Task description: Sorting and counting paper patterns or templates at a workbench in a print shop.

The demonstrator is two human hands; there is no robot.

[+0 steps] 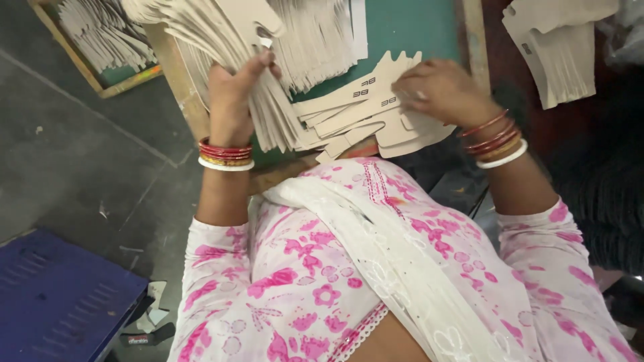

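We are gripping a thick fanned stack of cardboard cutouts (221, 47) in our left hand (231, 100); our right hand (436, 90) is pressing flat on several cutouts (362, 117) already laid on the green table (402, 27), most remaining unplaced.

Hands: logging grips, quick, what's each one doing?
Left hand: closed on a cardboard stack.
Right hand: open, flat on loose cardboard cutouts.

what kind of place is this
Probably a small workshop that makes shoe parts or packaging. The left hand grips a thick fanned stack of die-cut card pieces, the right hand presses more pieces onto a green-topped bench, and another tray of cutouts sits nearby.
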